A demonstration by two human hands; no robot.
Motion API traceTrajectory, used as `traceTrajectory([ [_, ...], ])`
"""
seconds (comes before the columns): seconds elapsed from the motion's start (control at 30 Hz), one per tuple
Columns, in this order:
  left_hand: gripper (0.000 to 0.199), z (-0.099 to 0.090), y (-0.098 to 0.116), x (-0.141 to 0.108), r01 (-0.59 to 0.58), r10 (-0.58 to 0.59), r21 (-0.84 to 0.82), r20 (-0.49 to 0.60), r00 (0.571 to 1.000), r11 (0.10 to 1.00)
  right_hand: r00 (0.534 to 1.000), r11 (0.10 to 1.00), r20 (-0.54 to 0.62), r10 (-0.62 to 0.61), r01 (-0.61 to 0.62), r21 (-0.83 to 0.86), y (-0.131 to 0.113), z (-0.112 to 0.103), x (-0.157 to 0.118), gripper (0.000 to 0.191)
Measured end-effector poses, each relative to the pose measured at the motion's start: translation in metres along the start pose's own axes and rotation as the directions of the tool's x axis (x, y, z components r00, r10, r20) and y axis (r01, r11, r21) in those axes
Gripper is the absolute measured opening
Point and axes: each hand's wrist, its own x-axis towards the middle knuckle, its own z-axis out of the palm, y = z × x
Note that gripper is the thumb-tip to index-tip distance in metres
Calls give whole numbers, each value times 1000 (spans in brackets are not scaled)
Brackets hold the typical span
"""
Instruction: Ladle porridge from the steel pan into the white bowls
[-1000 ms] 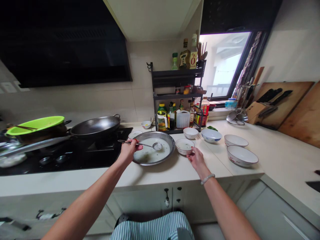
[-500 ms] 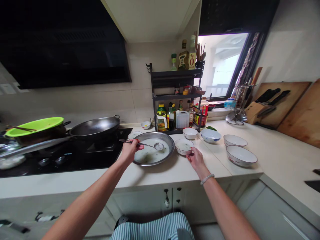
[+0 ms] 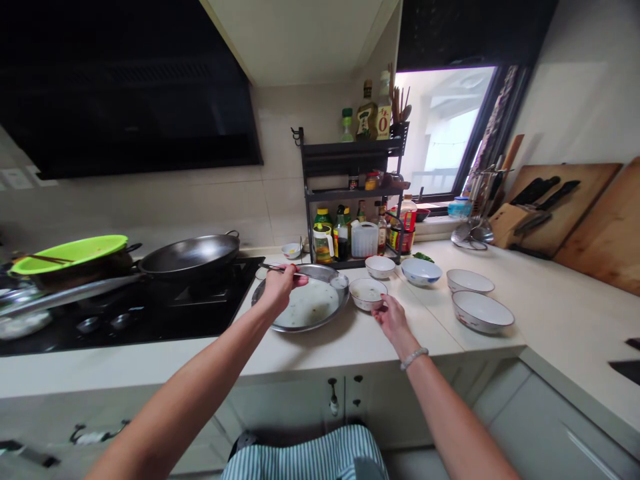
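Your left hand [image 3: 284, 290] has its fingers wrapped around the handle of a metal ladle [image 3: 339, 283], while the thumb and fingers of your right hand [image 3: 393, 317] grip the near right edge of a small patterned bowl [image 3: 365, 305]. Both are at work on the white countertop [image 3: 310, 357], with the black cooktop [image 3: 213, 303] and its long-handled wok [image 3: 193, 252] well off to your left.

The wide steel basin [image 3: 320, 325] sits in front of you, holding a cloudy white liquid [image 3: 313, 307] with dark specks. To its right, the bowl in your right hand stands just beside the rim and already has some similar liquid in it. Further right are two white bowls [image 3: 483, 312], a bluish bowl [image 3: 421, 271] nearer the rack and a smaller white one [image 3: 380, 267] behind the one you hold.

The ladle is what has just changed — its scoop was over the middle of the basin half a second ago and is now at the basin's right edge, close to the bowl, your left hand having shifted with it. Your right hand and bowl have stayed put. I'd judge the scooping is at the crossing between the two vessels; how full the scoop is, I cannot tell.
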Motion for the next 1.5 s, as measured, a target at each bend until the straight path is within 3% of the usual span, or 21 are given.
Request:
traceTrajectory([
  [0.13,12,31,-8,-5,-32,31,29,50,998,999,1000,1000,-9,3,-3,0,0,1,0,28],
  [0.27,14,50,-25,-18,-200,171,132,207,963,971,1000,1000,-16,8,-8,-4,0,1,-1,29],
  [0.4,14,47,-42,-31,-486,352,237,443,825,841,1000,1000,-16,14,-14,-6,0,1,-2,28],
  [0.57,20,31,-49,-42,-740,435,320,646,627,591,1000,1000,-12,12,-12,-5,0,1,-2,28],
  [0.63,21,28,-49,-44,-770,442,325,669,597,549,1000,1000,-11,11,-11,-4,0,1,-2,28],
  [0.67,21,27,-50,-44,-758,441,323,659,610,567,1000,1000,-10,11,-11,-3,0,1,-2,29],
  [0.73,21,27,-49,-42,-668,426,297,580,694,683,1000,1000,-9,10,-10,-2,0,1,-2,29],
  [0.83,20,26,-46,-34,-407,334,171,340,879,897,1000,1000,-8,7,-7,-2,-1,0,-1,27],
  [0.87,19,24,-44,-31,-324,289,114,250,924,939,1000,1000,-8,6,-6,-2,0,0,-1,26],
  [0.93,16,15,-40,-26,-220,217,24,105,971,975,1000,1000,-7,4,-4,1,0,0,0,26],
  [1.07,15,-19,-33,-28,-225,226,48,-21,974,973,1000,1000,0,1,-1,9,0,-1,1,28],
  [1.23,23,-60,-33,-43,-349,356,291,31,934,891,1000,1000,4,0,0,5,0,-2,1,29],
  [1.33,27,-70,-36,-48,-374,375,382,74,924,845,1000,1000,3,0,0,-5,0,-3,1,28],
  [1.5,29,-72,-42,-51,-378,361,445,126,924,812,1000,1000,-1,-2,2,-21,-2,-2,0,27],
])
